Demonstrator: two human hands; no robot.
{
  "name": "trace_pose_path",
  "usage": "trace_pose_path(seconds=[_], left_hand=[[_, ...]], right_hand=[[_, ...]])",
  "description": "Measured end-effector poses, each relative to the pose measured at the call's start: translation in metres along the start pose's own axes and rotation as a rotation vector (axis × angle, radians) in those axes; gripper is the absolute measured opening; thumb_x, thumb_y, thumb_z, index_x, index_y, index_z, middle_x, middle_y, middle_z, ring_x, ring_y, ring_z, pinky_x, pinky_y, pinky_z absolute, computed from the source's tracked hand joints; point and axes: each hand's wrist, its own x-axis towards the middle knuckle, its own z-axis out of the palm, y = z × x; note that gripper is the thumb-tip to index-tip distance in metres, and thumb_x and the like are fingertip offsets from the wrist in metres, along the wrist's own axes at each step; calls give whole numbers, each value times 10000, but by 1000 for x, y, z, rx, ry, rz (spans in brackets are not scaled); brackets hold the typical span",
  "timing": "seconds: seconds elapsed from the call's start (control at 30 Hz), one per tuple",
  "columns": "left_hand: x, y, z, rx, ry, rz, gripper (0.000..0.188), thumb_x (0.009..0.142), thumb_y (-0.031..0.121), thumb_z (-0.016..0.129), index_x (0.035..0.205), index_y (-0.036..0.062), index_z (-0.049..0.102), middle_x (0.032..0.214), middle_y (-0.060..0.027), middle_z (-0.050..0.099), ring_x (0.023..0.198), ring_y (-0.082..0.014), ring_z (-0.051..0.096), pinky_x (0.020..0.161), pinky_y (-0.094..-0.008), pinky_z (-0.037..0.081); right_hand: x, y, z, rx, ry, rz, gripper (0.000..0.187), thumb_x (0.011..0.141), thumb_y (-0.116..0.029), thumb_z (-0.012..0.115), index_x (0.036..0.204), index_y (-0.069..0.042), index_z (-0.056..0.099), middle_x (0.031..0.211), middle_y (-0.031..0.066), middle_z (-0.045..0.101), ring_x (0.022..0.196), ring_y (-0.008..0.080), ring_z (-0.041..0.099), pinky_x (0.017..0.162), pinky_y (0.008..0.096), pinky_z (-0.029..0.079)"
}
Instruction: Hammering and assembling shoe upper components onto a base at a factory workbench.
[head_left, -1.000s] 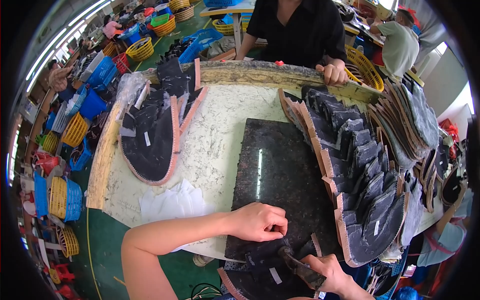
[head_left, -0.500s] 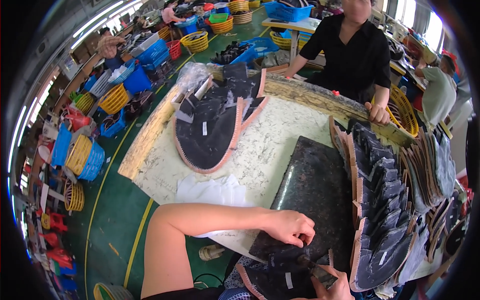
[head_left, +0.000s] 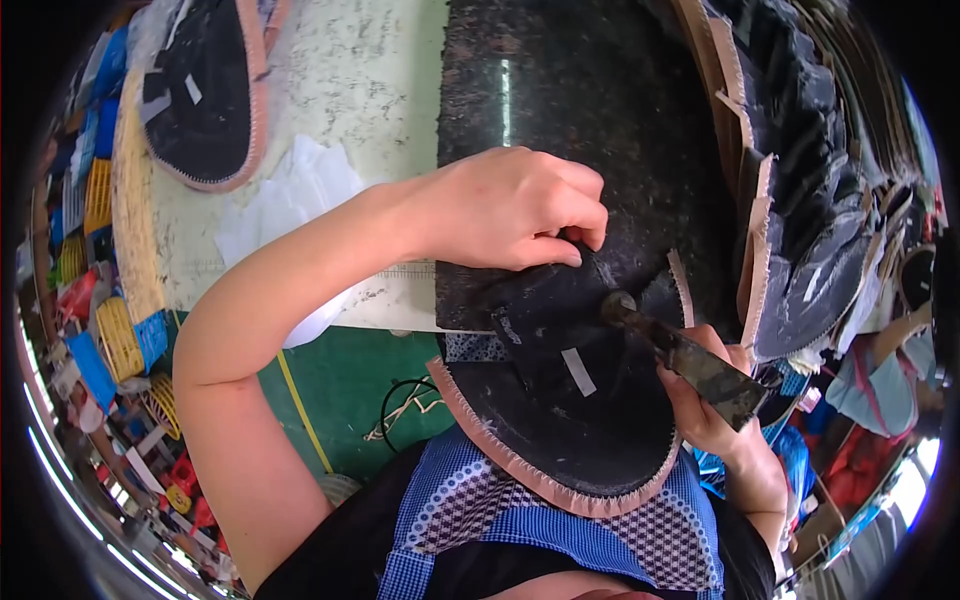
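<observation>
Stone slab [head_left: 580, 110]: on the counter [head_left: 370, 100], at its near edge.
Sole pieces [head_left: 560, 400]: overhanging the slab's near edge.
Stacked pieces [head_left: 810, 200]: right of the slab.
Pile [head_left: 205, 95]: far left of the counter.

Blk shoe upper [head_left: 560, 400], pink zigzag edge, flat on slab edge; worn hammer [head_left: 690, 358] on it.

The left hand [head_left: 515, 210] pinches a black leather shoe-upper piece [head_left: 545, 305] on the dark speckled stone slab [head_left: 560, 110]. At four o'clock, the right hand [head_left: 705, 400] presses a worn metal-headed tool [head_left: 685, 355], perhaps a hammer, onto it.
</observation>
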Motion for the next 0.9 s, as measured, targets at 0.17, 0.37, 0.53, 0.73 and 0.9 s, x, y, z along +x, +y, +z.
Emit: trace_pose_path(seconds=[0.17, 0.37, 0.53, 0.73, 0.9], left_hand=[[-7, 2, 9, 95, 111, 95, 124, 846, 114, 757, 937, 48, 703, 863, -37, 612, 678, -203, 637, 583, -329, 503], [-16, -3, 17, 477, 210, 355, 122, 774, 100, 777, 843, 42, 695, 789, -8, 583, 629, -148, 601, 476, -295, 474], [-21, 9, 21, 540, 240, 341, 113, 734, 62, 765, 821, 28, 702, 788, 7, 585, 604, -122, 558, 449, -273, 444], [-22, 1, 22, 284, 351, 143, 154, 719, 110, 814, 840, 75, 725, 800, 13, 598, 655, -162, 588, 516, -304, 484], [-23, 7, 23, 318, 318, 116, 180, 710, 117, 827, 856, 88, 727, 808, 8, 610, 684, -179, 596, 530, -314, 485]], right_hand=[[1, 1, -2, -42, -8, -64, 126, 858, 27, 647, 983, 24, 643, 839, 144, 610, 629, 263, 590, 553, 330, 434], [29, -12, -6, 47, 137, 27, 151, 873, 17, 694, 1013, -9, 644, 748, 139, 643, 645, 297, 691, 551, 337, 505], [37, -8, -11, -25, -43, 8, 133, 866, 3, 670, 999, 8, 679, 876, 125, 595, 723, 283, 578, 597, 350, 406], [35, 16, -3, -99, -117, -105, 100, 879, -61, 678, 963, -7, 679, 826, 109, 587, 591, 280, 559, 528, 398, 389], [37, 4, -8, 99, 77, 18, 155, 883, -118, 676, 959, 17, 661, 836, 113, 598, 614, 272, 577, 538, 377, 412]])
